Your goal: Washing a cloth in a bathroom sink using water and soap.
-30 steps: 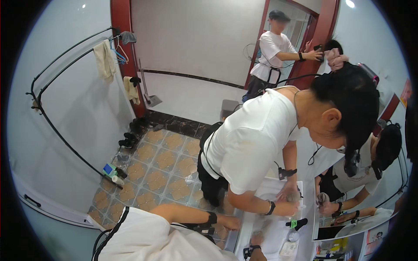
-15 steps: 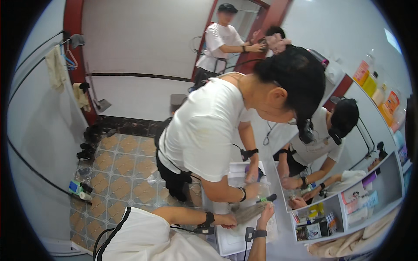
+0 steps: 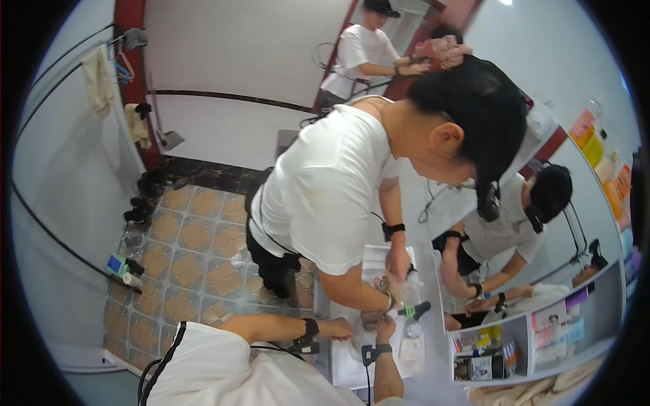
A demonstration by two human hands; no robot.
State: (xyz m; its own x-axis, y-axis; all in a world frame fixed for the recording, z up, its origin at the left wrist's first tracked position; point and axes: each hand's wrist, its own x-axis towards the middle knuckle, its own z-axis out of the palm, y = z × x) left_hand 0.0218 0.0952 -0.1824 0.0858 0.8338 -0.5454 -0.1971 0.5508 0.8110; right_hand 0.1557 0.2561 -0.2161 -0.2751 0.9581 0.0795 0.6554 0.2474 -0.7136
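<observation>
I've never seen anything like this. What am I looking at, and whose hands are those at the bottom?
No robot here: a person wears a wide fisheye camera on the head, looking down, so straight edges bend. Their left hand and right hand reach in from the lower edge at a white basin, a wristband on each arm. A co-worker bends over the same basin. A black-and-green object shows just beside the right hand. The hands look too small to tell what, if anything, they hold.

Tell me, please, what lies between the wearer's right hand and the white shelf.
In the head view, a clear rounded object and a pale item.
</observation>
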